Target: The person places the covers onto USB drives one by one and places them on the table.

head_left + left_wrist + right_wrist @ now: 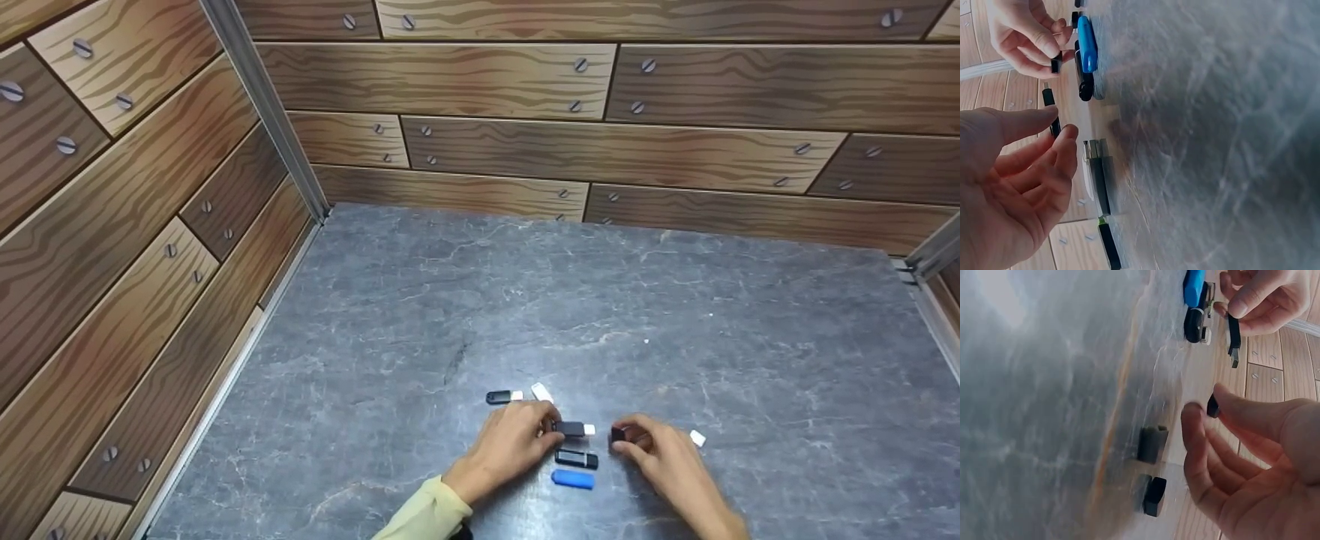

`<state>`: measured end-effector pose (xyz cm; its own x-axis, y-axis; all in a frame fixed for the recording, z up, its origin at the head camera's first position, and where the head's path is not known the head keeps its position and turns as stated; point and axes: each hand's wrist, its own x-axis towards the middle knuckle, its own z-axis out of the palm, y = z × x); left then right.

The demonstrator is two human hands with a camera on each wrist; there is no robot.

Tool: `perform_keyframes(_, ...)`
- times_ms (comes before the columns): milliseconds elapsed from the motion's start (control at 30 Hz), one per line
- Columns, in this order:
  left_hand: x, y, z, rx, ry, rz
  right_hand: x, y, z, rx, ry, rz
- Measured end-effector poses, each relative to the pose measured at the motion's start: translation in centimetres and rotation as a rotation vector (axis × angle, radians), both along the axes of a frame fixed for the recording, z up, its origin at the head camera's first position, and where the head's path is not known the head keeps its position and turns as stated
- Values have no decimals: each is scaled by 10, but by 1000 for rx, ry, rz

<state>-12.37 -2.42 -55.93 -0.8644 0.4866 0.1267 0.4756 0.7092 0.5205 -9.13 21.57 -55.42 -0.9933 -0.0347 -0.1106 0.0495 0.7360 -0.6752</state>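
My left hand (514, 435) pinches a black USB stick (571, 429) between thumb and fingers, its bare metal plug pointing right. Facing it, my right hand (667, 454) grips a small black cap (617, 435) by the fingertips. A short gap separates plug and cap. In the right wrist view, the cap (1213, 406) partly hides behind the thumb, and the stick (1234, 332) shows held above the table. Just below the left hand lie a black USB stick (576, 458) and a blue USB stick (572, 479).
Beyond the left hand lie another black USB stick (501, 397) with its plug bare and a white one (541, 392). A small white piece (697, 437) sits right of my right hand. Two dark caps (1152, 444) stand on the grey tabletop (375, 337). Wood-patterned walls (480, 82) enclose it.
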Motion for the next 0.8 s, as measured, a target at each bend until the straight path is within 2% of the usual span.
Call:
perform_keyframes(233, -1, 1, 0, 65, -63, -38, 4, -5, 0, -93, 11, -49)
perform_keyframes(400, -1, 1, 0, 101, -78, -46, 4, -6, 0, -132, -2, -72)
perform_keyframes(800, -1, 1, 1, 134, -125, -99, 10, -7, -1, -215, 26, 3)
